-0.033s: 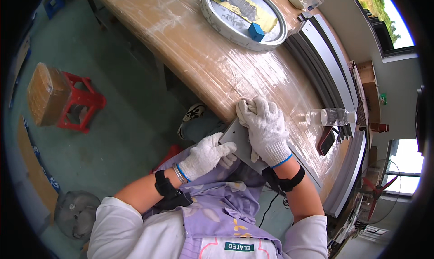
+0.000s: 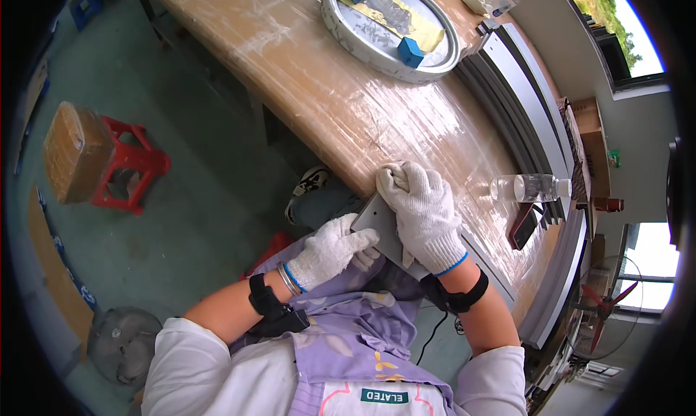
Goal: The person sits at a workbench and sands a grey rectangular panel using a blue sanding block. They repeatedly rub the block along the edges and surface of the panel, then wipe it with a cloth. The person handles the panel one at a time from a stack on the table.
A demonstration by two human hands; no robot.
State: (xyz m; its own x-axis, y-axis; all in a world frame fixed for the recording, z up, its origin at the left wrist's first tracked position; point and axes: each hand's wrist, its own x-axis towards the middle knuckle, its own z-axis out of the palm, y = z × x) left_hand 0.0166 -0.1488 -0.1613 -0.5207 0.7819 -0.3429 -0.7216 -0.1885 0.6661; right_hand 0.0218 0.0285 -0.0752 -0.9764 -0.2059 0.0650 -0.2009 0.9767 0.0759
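Both my hands wear white knit gloves. A flat grey metal piece [image 2: 375, 219] lies over the near edge of the wooden workbench [image 2: 341, 104], reaching toward my lap. My left hand [image 2: 332, 250] grips its near lower edge, fingers curled around it. My right hand [image 2: 423, 213] lies on top of the piece with its fingers bent over the far end at the bench edge. I cannot tell whether something small is under those fingers. Most of the piece is hidden beneath the right hand.
A round metal tray [image 2: 341, 26] with yellow sheets and two blue blocks sits far on the bench. A plastic water bottle [image 2: 529, 188] and a dark phone [image 2: 522, 227] lie right of my hands, beside long grey profiles [image 2: 529, 104]. A red stool [image 2: 134, 168] carrying a box, and a fan [image 2: 119, 343], stand on the floor.
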